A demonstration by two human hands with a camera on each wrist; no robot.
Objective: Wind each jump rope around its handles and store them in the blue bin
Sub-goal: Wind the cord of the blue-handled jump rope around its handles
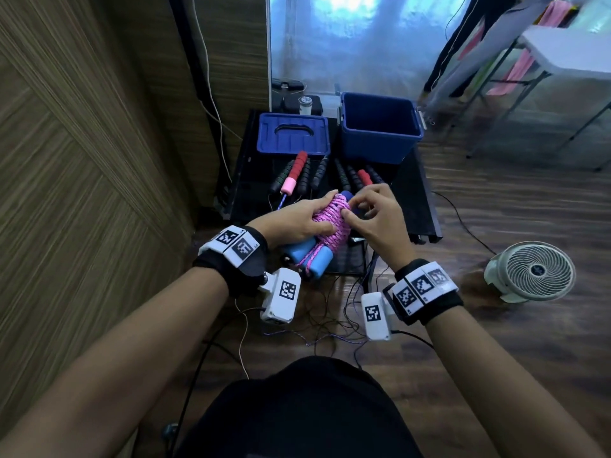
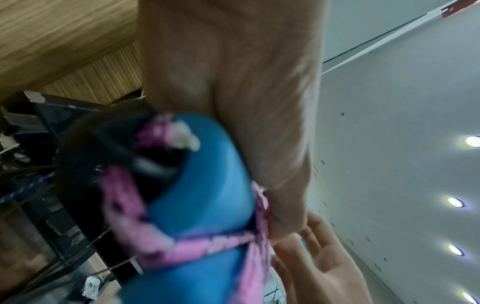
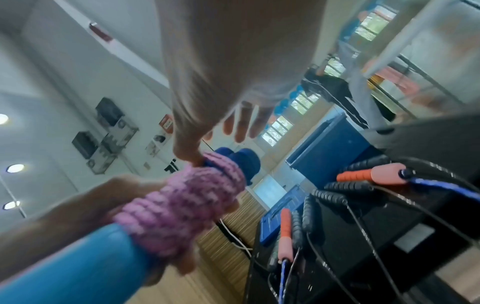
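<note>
Pink rope (image 1: 330,223) wrapped the blue handles (image 1: 305,256), gripped by the left hand (image 1: 297,223). The right hand (image 1: 373,216) pinched its upper end; the bundle's long axis pointed up-frame toward the bin (image 1: 380,140).

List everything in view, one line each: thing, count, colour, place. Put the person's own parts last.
pink jump rope: one, pink cord wound round light blue handles, held between both hands.
blue bin: one, blue, open, far right of the black table.
bin lid: one, blue, on the table left of the bin.
unwound jump ropes: several, black, red and pink handles, lying before lid and bin; exact count unclear.
fan: one, white, on the floor at right.
loose cords: several, dark, on the floor below the hands.
left hand: grips the wound bundle.
right hand: fingertips pinch at the winding's far end.
</note>
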